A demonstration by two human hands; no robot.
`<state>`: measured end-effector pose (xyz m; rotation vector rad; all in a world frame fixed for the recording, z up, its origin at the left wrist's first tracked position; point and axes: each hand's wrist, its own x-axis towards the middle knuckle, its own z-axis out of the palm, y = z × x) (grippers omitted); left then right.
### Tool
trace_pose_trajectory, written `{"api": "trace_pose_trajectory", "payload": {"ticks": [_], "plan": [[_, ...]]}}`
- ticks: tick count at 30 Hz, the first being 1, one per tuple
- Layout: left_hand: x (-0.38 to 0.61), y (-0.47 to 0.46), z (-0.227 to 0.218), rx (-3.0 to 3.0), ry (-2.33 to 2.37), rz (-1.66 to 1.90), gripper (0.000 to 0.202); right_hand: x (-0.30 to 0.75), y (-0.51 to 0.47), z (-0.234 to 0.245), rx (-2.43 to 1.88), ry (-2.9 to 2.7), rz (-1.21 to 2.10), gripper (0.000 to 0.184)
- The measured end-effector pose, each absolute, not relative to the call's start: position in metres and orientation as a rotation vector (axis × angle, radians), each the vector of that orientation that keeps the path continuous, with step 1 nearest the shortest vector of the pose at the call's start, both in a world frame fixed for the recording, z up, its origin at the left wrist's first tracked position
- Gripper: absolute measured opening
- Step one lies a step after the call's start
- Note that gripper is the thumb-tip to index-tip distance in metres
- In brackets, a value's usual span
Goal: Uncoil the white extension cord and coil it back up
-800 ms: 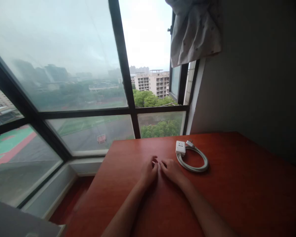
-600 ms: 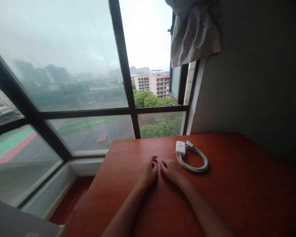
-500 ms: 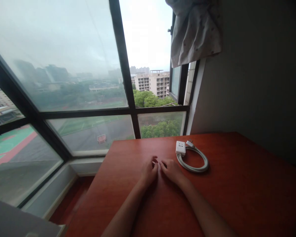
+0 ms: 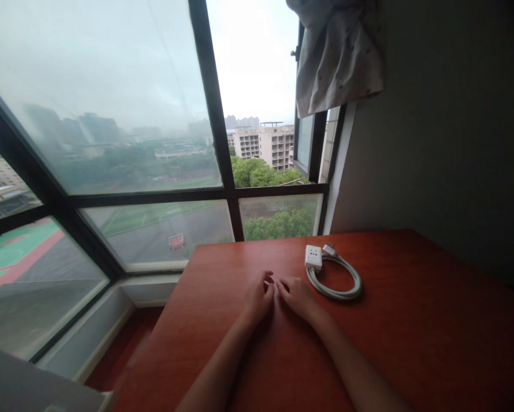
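My left hand rests on the reddish-brown table, its fingers loosely curled and a little apart, holding nothing. Just to its right lies my right hand, palm down with relaxed, bent fingers and nothing visible in it. The fingertips of the two hands nearly meet; whether they touch I cannot tell. Beyond and to the right of my right hand is a white extension cord, its cable coiled in a loop. The cord's socket block faces up on the left of the loop, with the plug beside it at the back.
Dark-framed windows stand behind and left of the table, the far right pane swung open. A pale curtain hangs bunched at upper right. A dark wall rises on the right. At lower left a low white ledge borders the reddish floor.
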<state>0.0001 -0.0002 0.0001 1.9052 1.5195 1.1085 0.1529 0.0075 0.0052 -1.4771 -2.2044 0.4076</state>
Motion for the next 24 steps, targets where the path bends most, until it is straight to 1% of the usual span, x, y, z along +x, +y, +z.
{"api": "trace_pose_trajectory", "payload": {"ticks": [24], "plan": [[-0.0001,-0.0003,0.0004,1.903,1.508,1.111,0.026,0.1532,0.0057,0.0103,-1.486,-2.209,0.434,0.033]]}}
